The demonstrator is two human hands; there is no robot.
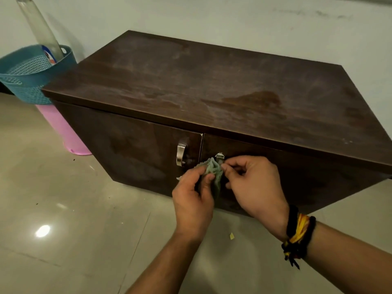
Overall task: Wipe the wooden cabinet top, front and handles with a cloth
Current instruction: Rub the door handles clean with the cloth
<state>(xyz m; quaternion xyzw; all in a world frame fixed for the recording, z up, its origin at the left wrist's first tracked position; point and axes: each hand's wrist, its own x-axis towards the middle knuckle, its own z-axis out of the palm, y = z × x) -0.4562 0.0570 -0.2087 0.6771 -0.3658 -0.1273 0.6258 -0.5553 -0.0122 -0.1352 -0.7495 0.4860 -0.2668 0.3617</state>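
A low dark wooden cabinet [212, 88] stands on the floor against the wall, its top streaked with dust. Two doors meet at the front middle. The left door's metal handle [181, 154] is bare. A pale green cloth [213, 169] is bunched around the right door's handle [220, 156], of which only the top end shows. My left hand [194, 200] pinches the cloth from the left. My right hand [254, 185] pinches it from the right, with threads tied around that wrist.
A teal perforated basket [27, 77] with a clear bottle [40, 28] in it sits left of the cabinet on a pink bucket [63, 132]. Glossy beige floor tiles [63, 219] spread in front, with small specks and a yellow scrap [231, 235].
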